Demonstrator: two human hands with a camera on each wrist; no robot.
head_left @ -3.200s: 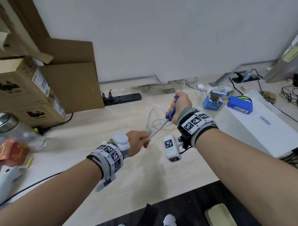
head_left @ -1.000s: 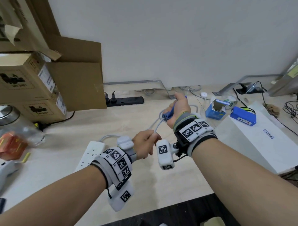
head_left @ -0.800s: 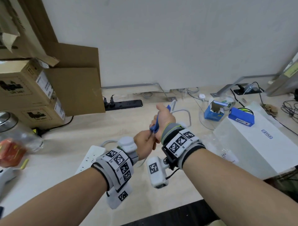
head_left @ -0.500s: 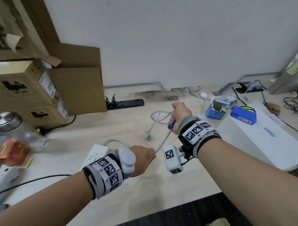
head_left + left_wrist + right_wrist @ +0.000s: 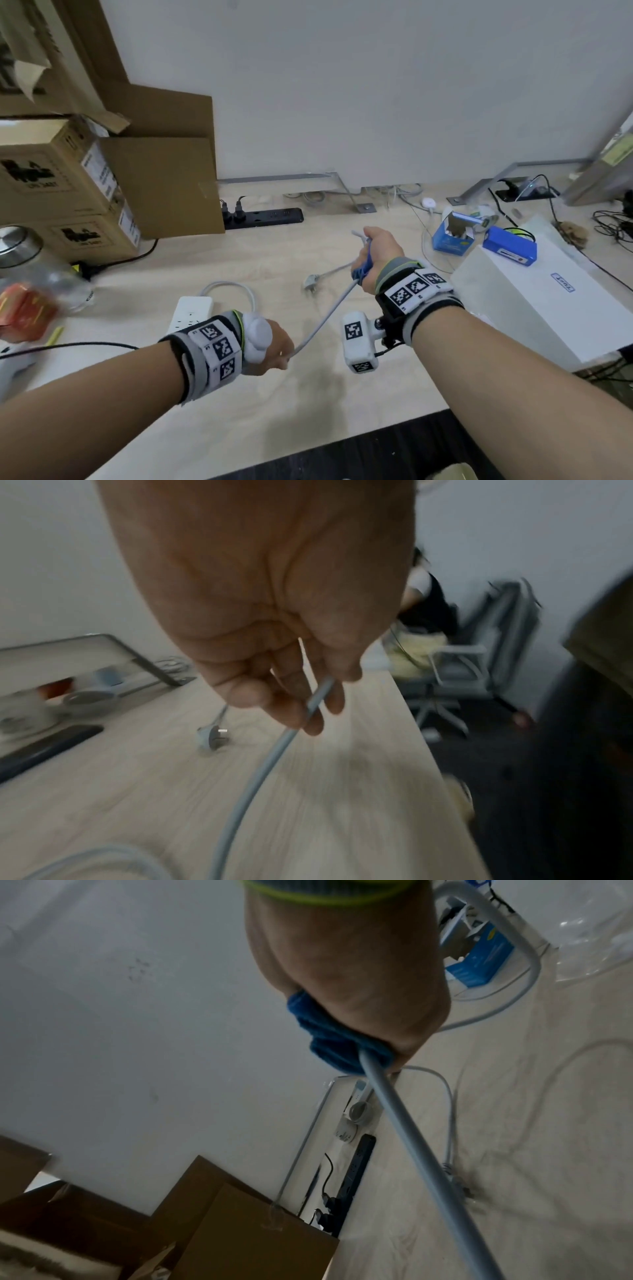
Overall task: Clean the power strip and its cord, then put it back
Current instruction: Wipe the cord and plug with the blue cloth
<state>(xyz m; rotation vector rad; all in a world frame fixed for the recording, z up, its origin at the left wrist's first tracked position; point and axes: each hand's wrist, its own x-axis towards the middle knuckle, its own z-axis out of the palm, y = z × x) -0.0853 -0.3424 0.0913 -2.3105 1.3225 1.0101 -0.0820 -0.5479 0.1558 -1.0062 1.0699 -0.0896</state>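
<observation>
Hands: left hand pinched the white cord near the table edge; right hand closed a blue cloth round the same cord, farther off. Change: half a second before, the hands sat closer; the cloth had since slid farther along the taut span toward the plug, which lay on the table. White power strip lay to the left, by the left wrist. Judgement: cord wipe nearing its end; returning it not yet begun.
</observation>
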